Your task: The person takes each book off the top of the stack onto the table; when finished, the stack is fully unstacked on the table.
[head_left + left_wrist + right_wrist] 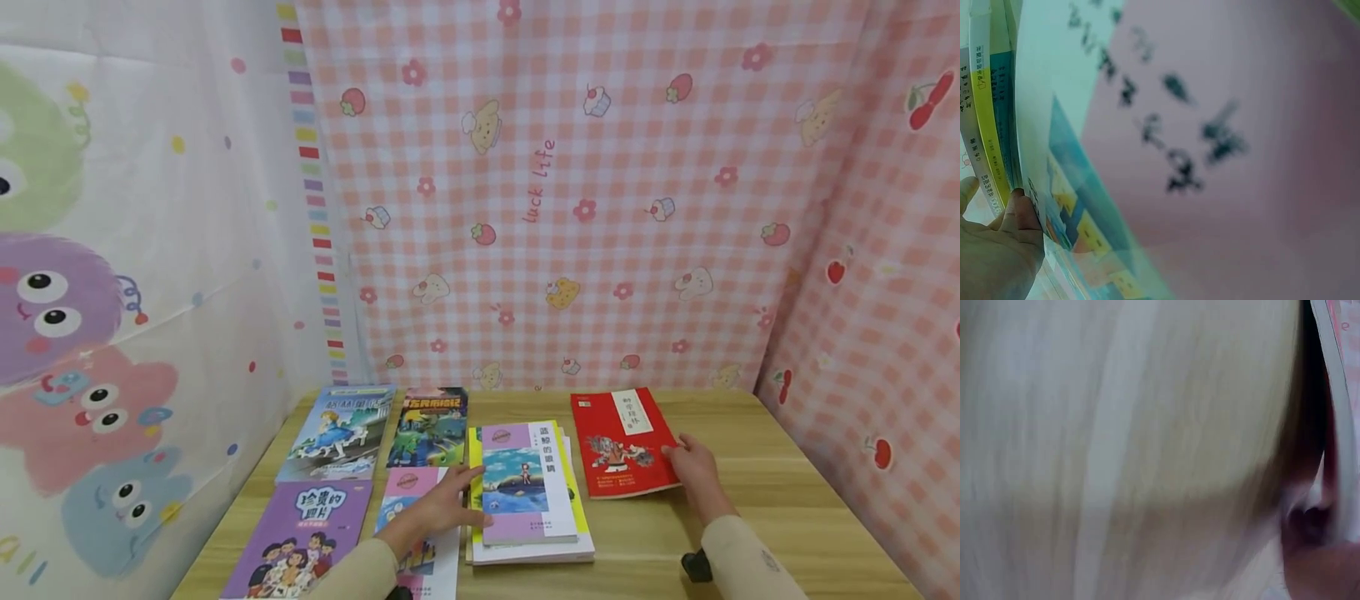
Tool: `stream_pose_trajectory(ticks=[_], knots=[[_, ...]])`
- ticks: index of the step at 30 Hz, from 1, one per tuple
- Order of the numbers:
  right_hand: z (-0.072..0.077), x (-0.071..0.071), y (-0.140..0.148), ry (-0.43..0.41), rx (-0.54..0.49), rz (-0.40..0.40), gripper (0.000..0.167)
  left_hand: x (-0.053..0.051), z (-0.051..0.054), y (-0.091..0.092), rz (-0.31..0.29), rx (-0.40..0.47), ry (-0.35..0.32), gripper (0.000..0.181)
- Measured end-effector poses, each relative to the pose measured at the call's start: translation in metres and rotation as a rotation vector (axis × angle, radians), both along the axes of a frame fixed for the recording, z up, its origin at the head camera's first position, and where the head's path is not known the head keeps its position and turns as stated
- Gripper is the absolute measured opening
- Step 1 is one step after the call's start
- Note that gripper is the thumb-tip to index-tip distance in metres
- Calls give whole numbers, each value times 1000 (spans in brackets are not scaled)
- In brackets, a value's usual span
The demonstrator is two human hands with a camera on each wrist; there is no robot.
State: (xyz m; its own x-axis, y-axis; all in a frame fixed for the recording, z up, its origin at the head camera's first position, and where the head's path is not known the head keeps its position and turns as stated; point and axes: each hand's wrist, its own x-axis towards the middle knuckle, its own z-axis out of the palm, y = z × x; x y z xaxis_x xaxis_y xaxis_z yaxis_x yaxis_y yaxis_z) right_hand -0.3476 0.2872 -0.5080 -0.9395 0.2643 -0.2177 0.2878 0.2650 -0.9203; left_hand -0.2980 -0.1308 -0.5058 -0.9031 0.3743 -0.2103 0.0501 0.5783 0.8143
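My left hand [442, 504] is at the left side of a small stack of books, with fingers and thumb spread along its edge. On top of the stack lies a lilac-and-white book [517, 492] with a blue sea picture; a yellow book [476, 450] shows under it. In the left wrist view, the fingertips of that hand [1000, 256] touch near the stacked spines [988, 125]. My right hand [693, 471] pinches the right edge of a red book [630, 467]. The blurred right wrist view shows part of the hand [1319, 569] at a book's edge [1340, 425].
Left of the stack lie a blue book [345, 425], a dark green book [431, 429], a purple book [307, 529] and another lilac-and-white book [442, 554], partly behind the left arm. The wooden table [795, 517] meets patterned cloth [637, 250] at its back and sides.
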Motion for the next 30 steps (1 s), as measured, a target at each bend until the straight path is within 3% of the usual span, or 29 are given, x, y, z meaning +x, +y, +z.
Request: stream_pose_trajectory(ticks=[4,7,18,30], knots=[[10,1,-3,21,140,48,73,1,2,0,2,-4,6,88],[14,2,-10,44,172,59,71,0,3,0,7,-6,7,87],[6,13,-60,126,148,145,56,-3,-2,1,33,-28,-34,92],[-1,41,-109,81,20,222,50,0,0,2,27,10,-21,90]])
